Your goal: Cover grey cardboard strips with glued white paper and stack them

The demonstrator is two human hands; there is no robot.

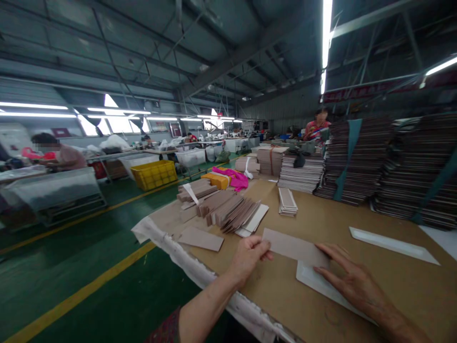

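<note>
A flat brownish-grey rectangular strip, like cardboard point(291, 247), is held between my two hands over the table. My left hand point(250, 257) pinches its left end between thumb and fingers. At the other end, my right hand point(352, 278) grips the strip with fingers on top and thumb along the near edge. Partly under the strip and the right hand lies a white-faced strip point(321, 283) on the tabletop. One loose brownish strip point(202, 238) rests left of my left hand, near the table's edge. Beyond it leans a fanned row of similar strips point(232, 209).
A small stack of white strips point(287, 202) stands mid-table, and another white strip point(392, 244) lies right. Tall strapped stacks of dark sheets point(360, 157) line the back right. Pink cloth point(233, 178) lies at the far left edge. Co-workers sit farther off; a yellow crate point(153, 174) stands on the floor.
</note>
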